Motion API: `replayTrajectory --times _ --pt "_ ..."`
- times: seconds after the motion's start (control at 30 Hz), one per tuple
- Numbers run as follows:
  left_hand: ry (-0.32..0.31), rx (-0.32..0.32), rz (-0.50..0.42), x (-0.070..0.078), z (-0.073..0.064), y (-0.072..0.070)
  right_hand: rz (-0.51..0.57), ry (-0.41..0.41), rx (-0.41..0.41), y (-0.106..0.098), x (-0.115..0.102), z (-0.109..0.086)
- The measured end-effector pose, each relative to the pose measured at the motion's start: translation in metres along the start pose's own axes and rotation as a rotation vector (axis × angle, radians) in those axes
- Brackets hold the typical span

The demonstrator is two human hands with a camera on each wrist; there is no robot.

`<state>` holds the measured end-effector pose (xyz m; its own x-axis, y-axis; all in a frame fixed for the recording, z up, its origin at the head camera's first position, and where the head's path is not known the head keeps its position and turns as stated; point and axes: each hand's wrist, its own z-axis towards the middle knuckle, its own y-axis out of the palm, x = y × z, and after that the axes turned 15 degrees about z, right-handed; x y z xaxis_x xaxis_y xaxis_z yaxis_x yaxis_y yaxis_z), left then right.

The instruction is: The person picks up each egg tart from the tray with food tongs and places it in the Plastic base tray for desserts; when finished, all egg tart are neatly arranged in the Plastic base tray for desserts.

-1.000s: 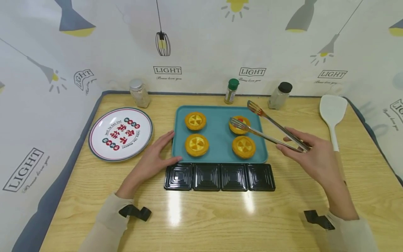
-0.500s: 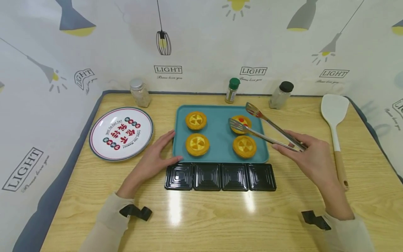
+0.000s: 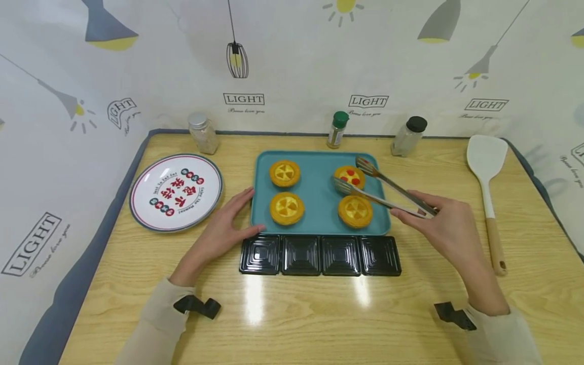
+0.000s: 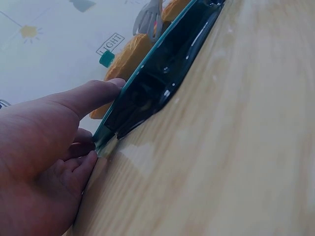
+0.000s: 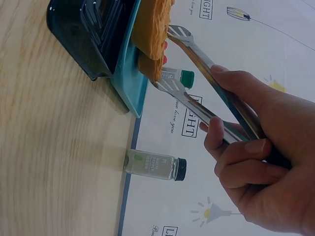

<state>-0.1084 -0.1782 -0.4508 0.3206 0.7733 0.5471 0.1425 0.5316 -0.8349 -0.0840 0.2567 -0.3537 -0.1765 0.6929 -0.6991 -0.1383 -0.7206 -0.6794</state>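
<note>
My right hand [image 3: 449, 225] grips a pair of metal tongs [image 5: 211, 98] with slotted ends. The tongs' arms stand spread on either side of a tart with red pieces [image 3: 350, 178], at the far right of a teal tray [image 3: 315, 203]; whether they touch it I cannot tell. My left hand [image 3: 223, 225] holds the tray's near left corner, thumb on the near rim and fingers along the left side. Several tarts lie on the tray: one near right [image 3: 355, 211], one near left [image 3: 286, 208] and one far left [image 3: 284, 173], all with yellow-orange tops.
A black four-part dish [image 3: 320, 255] lies along the tray's near side. Left of the tray is a printed white plate [image 3: 176, 192]. At the back stand a silver-capped jar [image 3: 203, 134], a green-capped jar [image 3: 337, 130] and a black-capped jar [image 3: 409, 136]. A white spatula [image 3: 488, 172] lies right.
The right hand and tongs have shifted slightly left and toward me, so more of the red-topped tart shows between the arms. The left hand stays on the tray.
</note>
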Motion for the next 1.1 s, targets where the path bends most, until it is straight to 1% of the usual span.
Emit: replayTrajectory --times 0.23,0.47,0.6,0.67,0.8,0.87,0.93,1.03,1.1 --pt "0.005 0.006 0.002 0.0 0.0 -0.001 -0.018 -0.03 0.005 0.004 0.001 0.002" --pt "0.002 0.003 0.005 0.001 -0.001 -0.001 -0.005 -0.023 -0.011 0.002 0.0 0.003" --pt "0.001 0.005 0.002 0.002 -0.001 -0.001 0.004 -0.032 -0.006 0.003 0.001 0.002" --pt "0.0 0.003 0.001 0.002 -0.001 -0.001 0.023 -0.046 0.009 0.002 0.003 0.002" --pt "0.0 -0.005 0.0 0.002 -0.001 0.0 0.096 -0.074 0.046 -0.003 0.004 0.001" --pt "0.0 -0.004 0.0 0.002 -0.001 0.0 0.13 -0.103 0.048 -0.006 -0.001 -0.001" --pt "0.002 0.0 0.004 0.001 -0.001 0.0 0.164 -0.153 0.026 -0.006 -0.008 -0.003" --pt "0.004 0.004 0.007 0.001 -0.001 -0.001 0.203 -0.255 -0.05 -0.001 -0.021 -0.007" --pt "0.003 0.003 0.009 0.001 -0.001 -0.001 0.229 -0.323 -0.111 0.005 -0.029 -0.012"
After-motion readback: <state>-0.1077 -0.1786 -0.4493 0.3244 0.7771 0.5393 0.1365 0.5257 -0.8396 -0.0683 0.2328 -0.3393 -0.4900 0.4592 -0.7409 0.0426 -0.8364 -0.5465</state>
